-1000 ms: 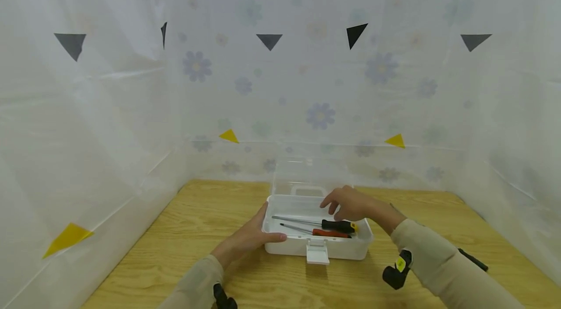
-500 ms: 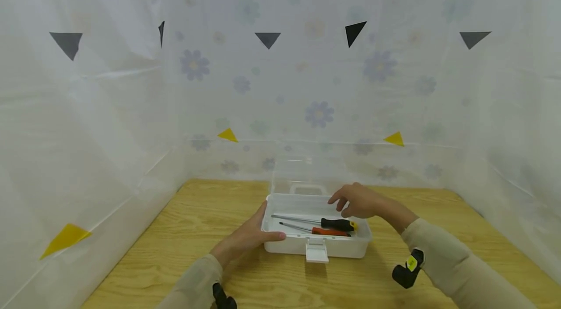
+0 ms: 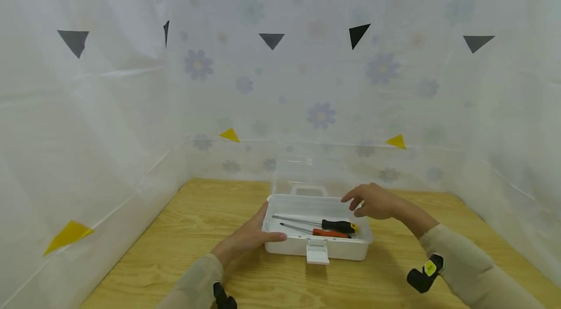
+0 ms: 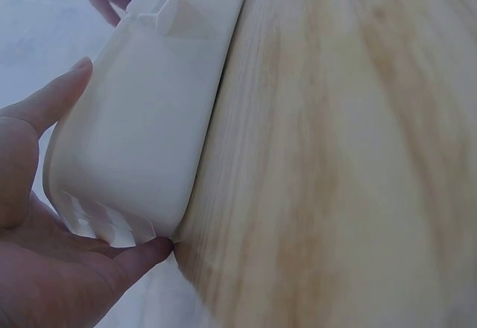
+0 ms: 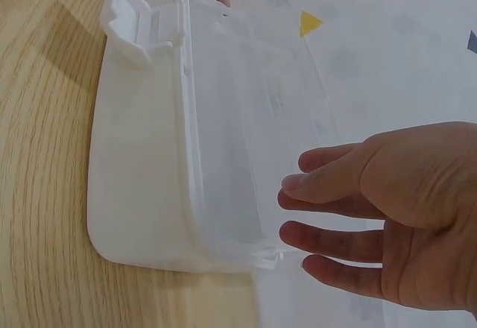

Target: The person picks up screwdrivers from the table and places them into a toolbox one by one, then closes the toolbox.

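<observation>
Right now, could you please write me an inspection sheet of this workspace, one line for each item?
Surface: light wooden table, bare around the box.
Job's things: white plastic toolbox, clear lid raised; black-handled screwdriver and red-handled screwdriver lie inside.
Clutter: nothing seen.
Hands: left hand holds the toolbox's left end, thumb on its front rim; right hand hovers over the right end, fingers relaxed, holding nothing.
Cables: nothing seen.
Surroundings: translucent flowered curtain with black and yellow triangles.
</observation>
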